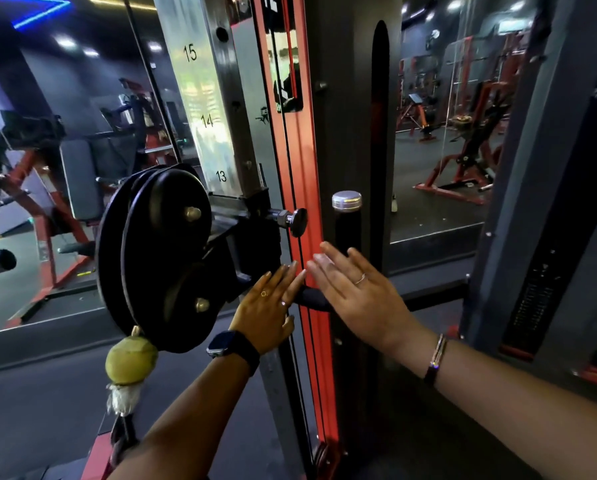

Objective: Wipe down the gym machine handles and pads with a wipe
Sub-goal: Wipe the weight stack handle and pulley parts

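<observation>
Black twin pulley discs [158,258] far left, yellow-green tennis ball [130,362] hanging below. Left grip [267,306]: fingers straight, holding nothing, at left end of short black horizontal handle [312,301]. Red steel upright [302,202] behind. Right grip [359,292]: flat, empty, at handle's right end. Wipe not visible. Likely step: reaching for handle, no wiping under way. Next move needs wipe in grip, wrapped round handle.

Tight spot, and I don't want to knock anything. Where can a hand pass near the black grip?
Free: the dark panel strip between the red upright and the silver-capped post, above the right hand; also the upright's face below both hands. Crowded: left of the upright, where pulley wheels, pull knob and left hand sit close.
</observation>
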`<state>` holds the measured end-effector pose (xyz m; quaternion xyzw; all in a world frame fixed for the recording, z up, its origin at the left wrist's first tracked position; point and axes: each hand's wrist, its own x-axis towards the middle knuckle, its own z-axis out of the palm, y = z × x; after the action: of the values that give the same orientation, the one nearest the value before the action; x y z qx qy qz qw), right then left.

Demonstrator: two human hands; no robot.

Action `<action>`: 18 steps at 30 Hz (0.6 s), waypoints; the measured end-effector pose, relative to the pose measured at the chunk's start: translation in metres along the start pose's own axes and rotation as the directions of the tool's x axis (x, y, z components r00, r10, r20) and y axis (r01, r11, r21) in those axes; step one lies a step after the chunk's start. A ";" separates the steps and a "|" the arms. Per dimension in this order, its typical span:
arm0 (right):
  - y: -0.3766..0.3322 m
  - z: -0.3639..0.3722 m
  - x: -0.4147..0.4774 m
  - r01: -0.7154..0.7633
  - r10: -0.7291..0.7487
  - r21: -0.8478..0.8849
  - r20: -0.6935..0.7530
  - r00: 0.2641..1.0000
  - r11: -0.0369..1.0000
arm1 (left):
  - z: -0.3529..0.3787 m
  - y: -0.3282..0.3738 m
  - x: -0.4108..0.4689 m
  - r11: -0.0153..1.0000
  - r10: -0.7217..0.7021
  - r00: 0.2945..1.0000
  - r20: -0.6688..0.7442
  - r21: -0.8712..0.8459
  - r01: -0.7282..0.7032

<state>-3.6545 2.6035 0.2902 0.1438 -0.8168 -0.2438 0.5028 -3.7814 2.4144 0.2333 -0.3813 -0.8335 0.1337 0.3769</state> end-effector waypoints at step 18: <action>-0.103 0.030 0.007 -0.319 0.343 -0.127 0.376 0.861 0.939 | 0.016 -0.004 0.009 0.982 -0.046 0.968 -0.247 -0.187 -0.001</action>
<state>-3.6851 2.5211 0.2278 -0.0653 -0.9056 -0.2022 0.3671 -3.7990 2.4192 0.2286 -0.4190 -0.7924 0.0020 0.4433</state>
